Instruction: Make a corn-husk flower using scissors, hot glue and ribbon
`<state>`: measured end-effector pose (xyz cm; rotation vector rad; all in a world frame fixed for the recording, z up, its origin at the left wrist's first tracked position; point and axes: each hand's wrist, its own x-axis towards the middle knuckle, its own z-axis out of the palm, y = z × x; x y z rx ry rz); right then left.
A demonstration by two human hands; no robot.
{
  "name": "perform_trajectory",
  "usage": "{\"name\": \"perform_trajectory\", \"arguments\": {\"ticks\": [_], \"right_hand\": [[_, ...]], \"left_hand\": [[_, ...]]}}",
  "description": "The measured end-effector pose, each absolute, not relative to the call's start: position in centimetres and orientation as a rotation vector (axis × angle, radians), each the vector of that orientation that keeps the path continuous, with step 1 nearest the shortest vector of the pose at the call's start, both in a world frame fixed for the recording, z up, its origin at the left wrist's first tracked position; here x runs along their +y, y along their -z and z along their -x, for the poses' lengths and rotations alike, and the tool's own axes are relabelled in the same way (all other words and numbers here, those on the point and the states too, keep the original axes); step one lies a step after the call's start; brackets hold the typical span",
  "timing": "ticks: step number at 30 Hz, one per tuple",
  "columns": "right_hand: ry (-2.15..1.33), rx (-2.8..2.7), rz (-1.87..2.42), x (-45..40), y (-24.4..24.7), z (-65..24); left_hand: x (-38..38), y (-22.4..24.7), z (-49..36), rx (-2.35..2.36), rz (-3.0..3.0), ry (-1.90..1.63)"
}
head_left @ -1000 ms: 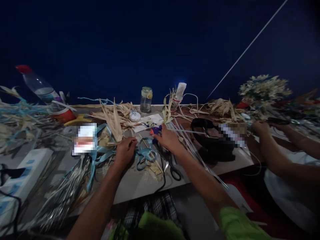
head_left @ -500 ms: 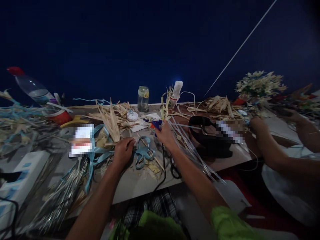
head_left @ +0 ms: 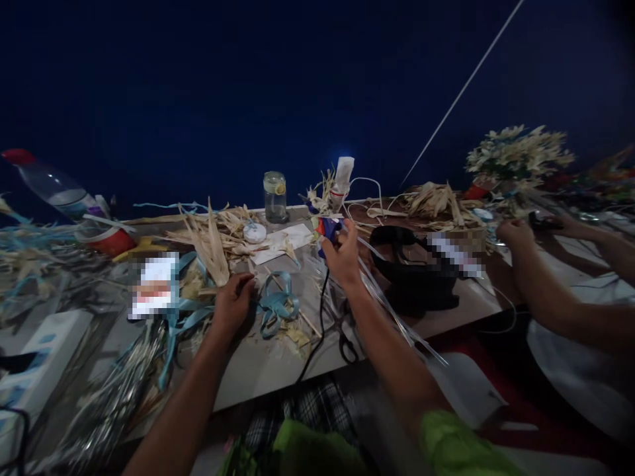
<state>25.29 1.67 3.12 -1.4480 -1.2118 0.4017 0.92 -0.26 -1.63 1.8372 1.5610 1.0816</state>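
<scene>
A blue and orange glue gun point(head_left: 328, 228) is held in the right hand point(head_left: 343, 256), with the fingers wrapped around its grip; it is found at two o'clock from the left hand point(head_left: 232, 303). Below it, a black cord point(head_left: 323, 307) is seen running toward the near edge of the table point(head_left: 262, 380). The left hand is rested low over the table, fingers curled and thumb kept near the forefinger in a narrow pinch; whether anything is held there cannot be told.

At three o'clock from the left hand, just beside it, a looped blue ribbon point(head_left: 276, 303) is laid. Dry husks point(head_left: 211, 248) are heaped at eleven o'clock, and a bundle of wires point(head_left: 124, 390) is spread at eight o'clock. From the right hand, white paper point(head_left: 297, 237) and, farther off, a jar point(head_left: 276, 201) are placed at ten o'clock. Scissors point(head_left: 348, 348) are set down at six o'clock, and a dark bulky object point(head_left: 417, 287) is placed at four o'clock. At three o'clock, well apart, a co-worker's hand point(head_left: 516, 233) is seen, and pale flowers point(head_left: 520, 153) are stood at two o'clock.
</scene>
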Motion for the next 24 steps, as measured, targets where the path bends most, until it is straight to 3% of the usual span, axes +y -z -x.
{"name": "perform_trajectory", "arguments": {"ticks": [6, 13, 20, 24], "right_hand": [[-0.332, -1.295, 1.43, 1.5, -1.6, -25.5], [-0.365, -1.301, 1.382, 1.5, -0.1, -25.9], [-0.355, -1.269, 1.347, 1.5, -0.2, -26.6], [-0.343, -1.246, 1.365, 1.5, -0.2, -26.9]], "left_hand": [[0.0, 1.2, -2.0, 1.497, -1.801, -0.969], [2.0, -1.7, -5.2, 1.445, -2.014, -0.585], [7.3, -2.6, -11.4, 1.792, -2.113, 0.007], [8.9, -0.7, -12.3, 1.903, -2.065, 0.059]]}}
